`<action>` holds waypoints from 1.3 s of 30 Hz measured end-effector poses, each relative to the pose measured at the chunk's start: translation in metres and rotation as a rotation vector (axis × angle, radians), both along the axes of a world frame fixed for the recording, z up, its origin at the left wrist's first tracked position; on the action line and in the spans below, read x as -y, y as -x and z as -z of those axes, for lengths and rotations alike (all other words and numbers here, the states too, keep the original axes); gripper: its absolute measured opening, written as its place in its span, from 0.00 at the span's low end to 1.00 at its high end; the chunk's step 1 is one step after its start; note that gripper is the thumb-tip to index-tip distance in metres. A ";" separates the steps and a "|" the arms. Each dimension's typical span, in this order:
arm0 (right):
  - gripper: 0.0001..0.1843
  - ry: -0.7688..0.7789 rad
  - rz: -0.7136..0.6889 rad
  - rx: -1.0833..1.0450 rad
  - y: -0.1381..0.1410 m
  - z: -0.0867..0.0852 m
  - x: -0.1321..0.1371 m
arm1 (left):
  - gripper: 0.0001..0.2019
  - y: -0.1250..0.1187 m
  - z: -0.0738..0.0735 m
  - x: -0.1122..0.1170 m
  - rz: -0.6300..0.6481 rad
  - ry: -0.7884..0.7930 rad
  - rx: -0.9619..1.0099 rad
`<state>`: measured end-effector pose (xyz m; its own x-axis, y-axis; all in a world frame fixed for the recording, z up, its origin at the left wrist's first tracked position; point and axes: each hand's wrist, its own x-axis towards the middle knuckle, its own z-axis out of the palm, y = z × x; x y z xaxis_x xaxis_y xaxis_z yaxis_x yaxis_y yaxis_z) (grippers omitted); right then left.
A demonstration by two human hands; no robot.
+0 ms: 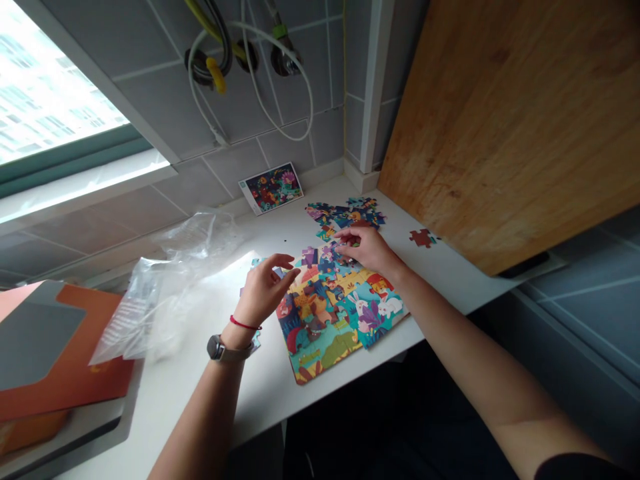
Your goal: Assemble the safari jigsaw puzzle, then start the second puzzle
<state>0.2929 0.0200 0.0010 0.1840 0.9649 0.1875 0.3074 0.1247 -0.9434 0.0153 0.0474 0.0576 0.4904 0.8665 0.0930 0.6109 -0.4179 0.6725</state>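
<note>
Two bare forearms reach in from the bottom edge of the white worktop [253, 407]. The left wrist wears one smartwatch [217, 348] on a pale strap and one thin red cord bracelet [245, 324]. The left hand [265, 290] is half open, its fingers curved and spread, just above the left side of a partly joined cardboard jigsaw puzzle [330, 320]. It is unclear whether it holds a small piece there. The right hand [363, 248] has its fingers pressed close together, their tips [340, 233] touching the puzzle's top edge; any pinch cannot be made out.

The puzzle lies flat near the front edge of the worktop, its jagged outline showing cartoon animals, including two white rabbits, in glossy bright colours. Beyond it sits one loose cluster of interlocked pieces [345, 217]. One dark red piece [423, 238] lies alone to the right, near a wooden board [500, 127] that leans overhead with a warm, streaked grain.

To the left lies one crumpled clear plastic bag [170, 293], and at the left edge sits one orange and grey cardboard box lid [65, 347]. One small picture card [273, 188] leans against the grey tiled wall [165, 107] at the back of the worktop. Above it, flexible hoses [250, 67] hang from wall fittings, and a bright window [50, 87] fills the upper left corner.
</note>
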 end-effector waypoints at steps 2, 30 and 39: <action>0.19 0.010 -0.029 -0.158 0.007 -0.004 0.002 | 0.16 0.002 -0.004 -0.004 0.020 -0.004 0.052; 0.16 -0.111 -0.381 0.700 0.019 -0.011 0.016 | 0.16 0.004 0.018 -0.018 0.093 0.025 -0.106; 0.14 -0.166 -0.265 0.648 0.019 -0.012 0.016 | 0.11 0.001 0.024 -0.017 0.090 -0.038 -0.093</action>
<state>0.2740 0.0040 0.0126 -0.2503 0.9111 0.3275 0.7385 0.3984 -0.5440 0.0146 0.0643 0.0339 0.5745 0.8151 0.0753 0.6286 -0.4982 0.5972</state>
